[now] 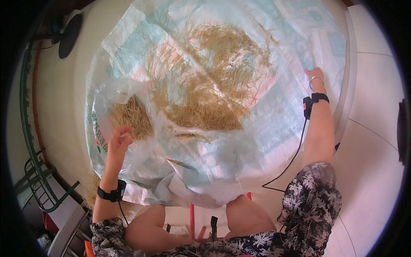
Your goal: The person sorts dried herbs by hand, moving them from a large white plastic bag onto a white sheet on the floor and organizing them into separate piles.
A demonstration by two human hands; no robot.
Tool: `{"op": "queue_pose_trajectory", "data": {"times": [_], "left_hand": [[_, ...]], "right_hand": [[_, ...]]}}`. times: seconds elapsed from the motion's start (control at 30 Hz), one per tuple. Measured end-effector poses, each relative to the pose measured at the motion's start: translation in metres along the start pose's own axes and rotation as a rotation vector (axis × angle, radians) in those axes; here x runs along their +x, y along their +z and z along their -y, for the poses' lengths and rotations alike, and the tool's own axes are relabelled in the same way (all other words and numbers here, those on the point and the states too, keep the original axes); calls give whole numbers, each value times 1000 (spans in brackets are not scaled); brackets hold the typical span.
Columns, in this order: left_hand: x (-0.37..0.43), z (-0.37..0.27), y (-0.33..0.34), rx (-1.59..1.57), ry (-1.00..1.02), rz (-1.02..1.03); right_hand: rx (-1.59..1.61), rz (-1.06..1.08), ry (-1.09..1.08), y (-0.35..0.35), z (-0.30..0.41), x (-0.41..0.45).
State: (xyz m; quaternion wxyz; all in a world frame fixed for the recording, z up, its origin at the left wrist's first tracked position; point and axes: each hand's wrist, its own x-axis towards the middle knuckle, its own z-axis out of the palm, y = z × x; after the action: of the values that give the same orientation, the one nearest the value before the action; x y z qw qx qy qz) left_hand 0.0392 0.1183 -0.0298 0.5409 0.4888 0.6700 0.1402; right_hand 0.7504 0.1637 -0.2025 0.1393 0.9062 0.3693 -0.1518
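A large translucent woven plastic sheet (257,151) with faded print spreads before me. Dry straw-coloured stalks (205,112) lie across its middle in a loose, uneven heap. At the left, a clear plastic bag (106,96) with printed writing lies on the sheet, and a clump of the same dry stalks (136,119) shows at it. My left hand (119,139) is over the near side of this clump with its fingers curled towards the thumb; whether anything thin is between them cannot be told. My right hand (315,74) grips the sheet at its right side, its fingertips hidden in a fold.
Pale floor tiles (369,154) extend along the right. A green metal frame (29,122) stands at the far left, below a dark round object (70,36). More dry stalks (90,188) stick out beside my left forearm. Red bars (192,221) show between my knees.
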Motion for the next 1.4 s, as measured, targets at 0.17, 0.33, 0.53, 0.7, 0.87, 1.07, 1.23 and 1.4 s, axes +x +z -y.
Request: {"op": "queue_pose_trajectory", "data": {"times": [0.17,0.33,0.53,0.7,0.87,1.07,1.23,1.4], "left_hand": [[4,-19,4,144,20,17],[11,-22,5,87,49,-16],[8,-16,10,-11,86,11],[-5,2,13,-73,89,26],[-14,34,3,-204,126,-20],[-21,65,1,-272,101,-83],[-28,93,-9,-336,79,-137],[-43,105,-28,-358,61,-224]], "right_hand": [[325,-483,-226,18,10,-56],[466,-847,-635,-3,17,-150],[789,-173,-874,25,7,-274],[563,21,-1121,42,34,-389],[145,309,-1157,29,48,-408],[686,144,-487,-83,137,-322],[706,235,-508,-59,250,-193],[166,-192,-796,-29,307,-243]]}}
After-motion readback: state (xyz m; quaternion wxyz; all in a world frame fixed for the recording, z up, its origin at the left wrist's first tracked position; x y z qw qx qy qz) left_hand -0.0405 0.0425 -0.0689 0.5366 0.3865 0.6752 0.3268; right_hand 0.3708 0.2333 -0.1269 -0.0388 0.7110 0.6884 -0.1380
